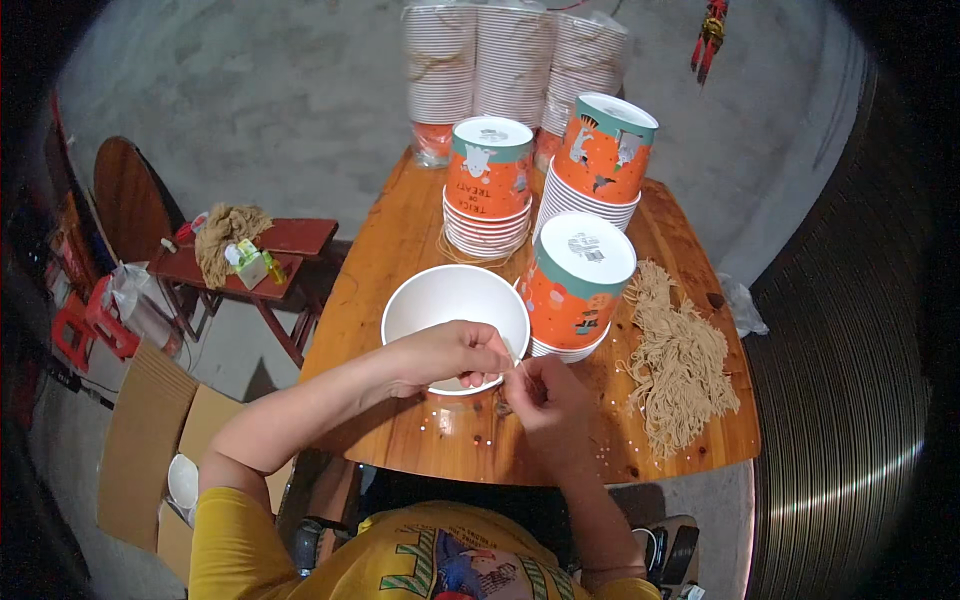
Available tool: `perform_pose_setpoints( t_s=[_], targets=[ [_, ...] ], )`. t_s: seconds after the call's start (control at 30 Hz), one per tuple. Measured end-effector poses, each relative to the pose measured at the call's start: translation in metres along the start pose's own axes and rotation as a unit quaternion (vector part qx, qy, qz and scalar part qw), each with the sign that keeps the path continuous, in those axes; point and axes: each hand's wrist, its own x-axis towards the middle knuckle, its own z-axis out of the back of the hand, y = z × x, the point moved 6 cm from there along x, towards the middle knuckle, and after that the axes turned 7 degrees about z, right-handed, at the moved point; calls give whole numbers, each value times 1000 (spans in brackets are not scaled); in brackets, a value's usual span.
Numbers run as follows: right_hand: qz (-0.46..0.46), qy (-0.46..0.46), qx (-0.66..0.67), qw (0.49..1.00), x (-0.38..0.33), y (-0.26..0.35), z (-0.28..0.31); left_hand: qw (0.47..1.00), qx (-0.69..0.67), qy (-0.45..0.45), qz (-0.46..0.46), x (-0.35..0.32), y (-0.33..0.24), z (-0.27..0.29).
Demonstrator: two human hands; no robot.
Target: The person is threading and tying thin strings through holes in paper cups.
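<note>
A white paper bucket [430, 300] stands with its open mouth up at the near middle of the wooden table. Over its near right rim my left hand [462, 355] pinches a thin tan cord [516, 368]. My right hand [548, 400] is closed on the same cord, close beside the left fingertips. Whether the cord passes through the bucket wall is hidden by my fingers. Just right of the bucket, a stack of orange paper buckets [570, 290] with green bands and white bottoms stands upside down. Far right on the table lies a heap of tan cords [685, 365].
Two more upside-down bucket stacks [490, 180] [605, 160] stand behind, with tall plastic-wrapped stacks [475, 60] at the back edge. Small white bits lie on the wooden table [380, 440]. A red bench [290, 240] and an open cardboard box [150, 440] are at the left.
</note>
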Motion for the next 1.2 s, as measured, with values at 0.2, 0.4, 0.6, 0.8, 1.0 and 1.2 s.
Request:
perform_pose_setpoints(
  t_s=[0.2,0.4,0.6,0.8,1.0,1.2],
  targets=[
    [-76,13,151,985,-2,4,-15,997,-60,-2,39,0,4,2],
    [85,-12,32,996,-5,5,-14,992,-109,0,64,-2,5,5],
    [-55,0,181,982,-8,-24,-17,993,-109,3,52,-6,2,8],
    [-44,-2,220,975,2,-19,-13,996,41,-20,-73,-10,-6,4],
    [7,41,91,995,5,-14,-13,966,181,-94,-156,-23,-17,-7],
    [-19,23,62,998,2,-7,-21,898,315,-224,-212,-42,-17,3]
  ],
)
